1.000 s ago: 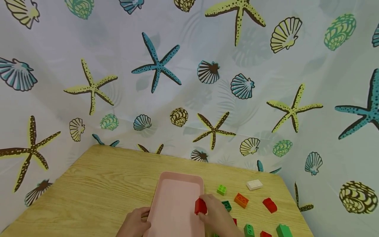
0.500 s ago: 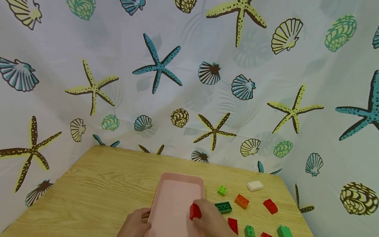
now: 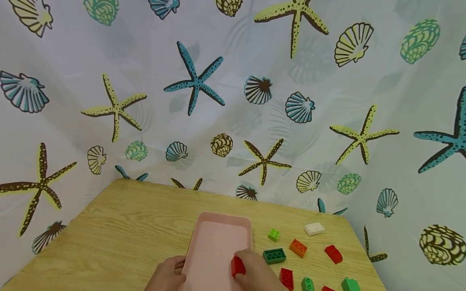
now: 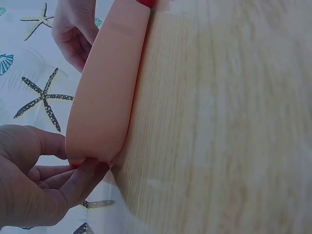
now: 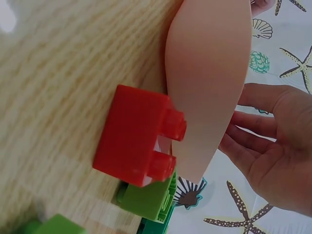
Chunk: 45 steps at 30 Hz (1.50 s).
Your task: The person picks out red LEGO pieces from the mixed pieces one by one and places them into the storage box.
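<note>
My right hand (image 3: 256,271) holds a red toy building brick (image 3: 238,266) over the right part of a pink tray (image 3: 218,238). Whether the brick touches the tray floor, I cannot tell. In the right wrist view the tray wall (image 5: 207,78) hides that brick and the fingertips of the right hand (image 5: 282,146). My left hand (image 3: 166,274) grips the tray's left side. The left wrist view shows the left hand (image 4: 34,175) with thumb at the rim and fingers at the wall's lower edge; the right hand (image 4: 75,36) is beyond the tray.
Right of the tray lie several loose bricks: dark green (image 3: 274,256), light green (image 3: 274,235), orange (image 3: 298,247), white (image 3: 314,228), red (image 3: 333,254) and another red one (image 3: 286,278). A patterned curtain (image 3: 233,113) surrounds the wooden table (image 3: 138,226).
My right hand has moved left with the red brick, from the tray's right rim to farther inside. More of the dark green and red bricks on the table shows. The left hand stays put.
</note>
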Motion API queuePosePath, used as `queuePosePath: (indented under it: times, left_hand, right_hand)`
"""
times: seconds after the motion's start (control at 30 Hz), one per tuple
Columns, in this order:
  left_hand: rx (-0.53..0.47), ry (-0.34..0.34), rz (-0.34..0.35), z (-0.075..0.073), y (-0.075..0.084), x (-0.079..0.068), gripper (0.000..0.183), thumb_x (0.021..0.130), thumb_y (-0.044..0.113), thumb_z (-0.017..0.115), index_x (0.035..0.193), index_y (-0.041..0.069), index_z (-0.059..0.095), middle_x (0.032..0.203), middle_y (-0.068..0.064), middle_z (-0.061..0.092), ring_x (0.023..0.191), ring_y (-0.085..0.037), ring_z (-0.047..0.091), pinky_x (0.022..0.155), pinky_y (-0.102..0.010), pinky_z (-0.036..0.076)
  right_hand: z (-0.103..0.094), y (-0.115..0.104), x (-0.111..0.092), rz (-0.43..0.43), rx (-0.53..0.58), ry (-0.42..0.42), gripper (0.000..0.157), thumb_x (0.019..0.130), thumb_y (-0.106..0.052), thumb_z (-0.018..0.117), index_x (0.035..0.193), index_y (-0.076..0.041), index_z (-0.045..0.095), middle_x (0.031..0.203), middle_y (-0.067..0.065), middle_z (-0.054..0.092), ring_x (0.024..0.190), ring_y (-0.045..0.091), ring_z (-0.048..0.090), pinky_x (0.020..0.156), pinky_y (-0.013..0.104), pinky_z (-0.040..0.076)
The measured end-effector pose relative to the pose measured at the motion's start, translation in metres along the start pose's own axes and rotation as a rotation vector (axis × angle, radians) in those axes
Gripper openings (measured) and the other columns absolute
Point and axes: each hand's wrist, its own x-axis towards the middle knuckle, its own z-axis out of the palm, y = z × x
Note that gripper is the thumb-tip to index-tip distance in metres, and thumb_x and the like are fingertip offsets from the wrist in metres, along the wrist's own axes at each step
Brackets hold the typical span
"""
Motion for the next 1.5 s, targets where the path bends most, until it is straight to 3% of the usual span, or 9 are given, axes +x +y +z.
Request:
queuePosePath:
  times: [0.5, 0.83, 1.13, 1.5]
  left_hand:
    - [0.0, 0.01, 0.01, -0.001, -0.0012, -0.0008, 0.049, 0.081, -0.012, 0.06, 0.128, -0.021, 0.052, 0.119, -0.034, 0.062, 0.101, -0.045, 0.066, 0.081, -0.046, 0.058]
    - [0.005, 0.022, 0.03, -0.0027, -0.0004, -0.0025, 0.048, 0.081, -0.011, 0.061, 0.127, -0.021, 0.053, 0.117, -0.033, 0.063, 0.099, -0.044, 0.067, 0.082, -0.046, 0.058]
    - [-0.029, -0.011, 0.062, -0.0002, -0.0069, 0.0007, 0.049, 0.08, -0.011, 0.06, 0.128, -0.021, 0.051, 0.117, -0.035, 0.062, 0.101, -0.047, 0.066, 0.082, -0.048, 0.057]
    - [0.001, 0.004, 0.039, 0.0006, -0.0018, 0.0007, 0.048, 0.082, -0.011, 0.06, 0.127, -0.022, 0.051, 0.117, -0.034, 0.062, 0.102, -0.046, 0.066, 0.084, -0.048, 0.056]
  right_hand:
    - [0.005, 0.0029, 0.0042, -0.081, -0.065, -0.025, 0.039, 0.083, -0.009, 0.079, 0.119, -0.003, 0.065, 0.104, 0.005, 0.063, 0.087, 0.022, 0.054, 0.08, 0.043, 0.057]
    - [0.0086, 0.0051, 0.0087, -0.092, -0.107, -0.02, 0.039, 0.082, -0.009, 0.08, 0.117, -0.003, 0.067, 0.102, 0.004, 0.063, 0.086, 0.02, 0.055, 0.082, 0.042, 0.056]
    - [0.006, 0.0067, 0.0048, -0.121, -0.121, -0.017, 0.036, 0.08, -0.007, 0.08, 0.114, -0.005, 0.068, 0.099, 0.001, 0.063, 0.083, 0.016, 0.054, 0.081, 0.04, 0.056]
    - [0.007, 0.0071, 0.0079, -0.118, -0.135, -0.009, 0.037, 0.079, -0.008, 0.081, 0.114, -0.006, 0.068, 0.099, 0.001, 0.064, 0.082, 0.017, 0.055, 0.081, 0.041, 0.056]
